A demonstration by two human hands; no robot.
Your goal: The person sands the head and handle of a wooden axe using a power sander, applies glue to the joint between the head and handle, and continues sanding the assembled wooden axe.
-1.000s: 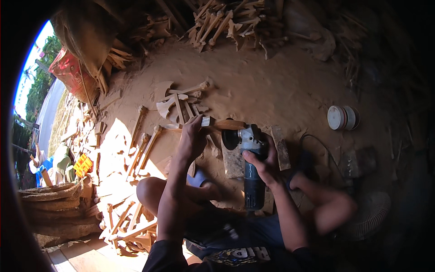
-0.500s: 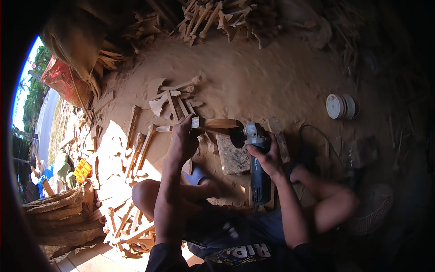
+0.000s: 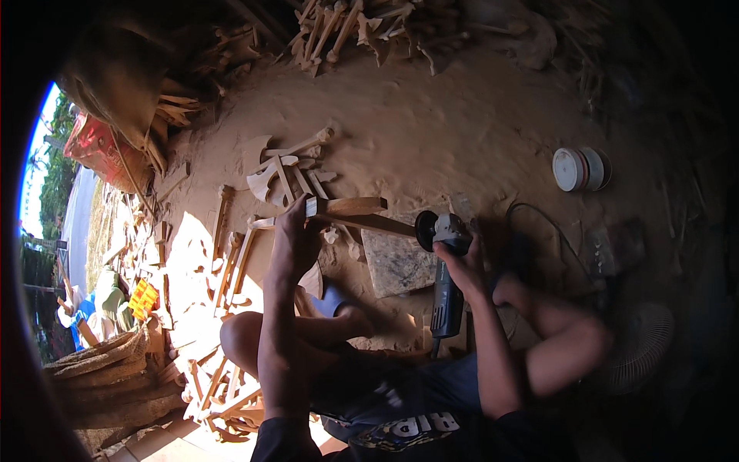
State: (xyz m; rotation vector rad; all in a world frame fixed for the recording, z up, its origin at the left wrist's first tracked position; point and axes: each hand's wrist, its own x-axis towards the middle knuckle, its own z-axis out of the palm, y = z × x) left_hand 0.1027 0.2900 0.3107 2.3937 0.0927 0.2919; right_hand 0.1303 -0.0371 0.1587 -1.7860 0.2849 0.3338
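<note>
My left hand (image 3: pixel 299 235) is closed around a piece of pale wood (image 3: pixel 354 205), whose light end face shows by my fingers. Below this piece a longer wooden bar (image 3: pixel 389 224) reaches right; whether the two are joined I cannot tell. My right hand (image 3: pixel 466 266) grips an angle grinder (image 3: pixel 446 300) by its head end, its body pointing toward me. The grinder's dark disc (image 3: pixel 425 231) stands close to the bar's right tip, apart from the upper wood's end. Under them lies a worn, mottled flat slab (image 3: pixel 400 258) on the dusty ground.
Carved axe-shaped wooden pieces (image 3: pixel 263 183) and several wooden sticks (image 3: pixel 223 219) lie beyond and left of my left hand. More wood is heaped at the far edge (image 3: pixel 331 31). A white tub (image 3: pixel 570 169) stands right, a cable (image 3: pixel 550 219) curves nearby, and a fan (image 3: pixel 643 346) sits lower right.
The grinder's disc has moved right, away from the end of the upper wood. My left hand has shifted a little left with the wood. The view has also shifted slightly.
</note>
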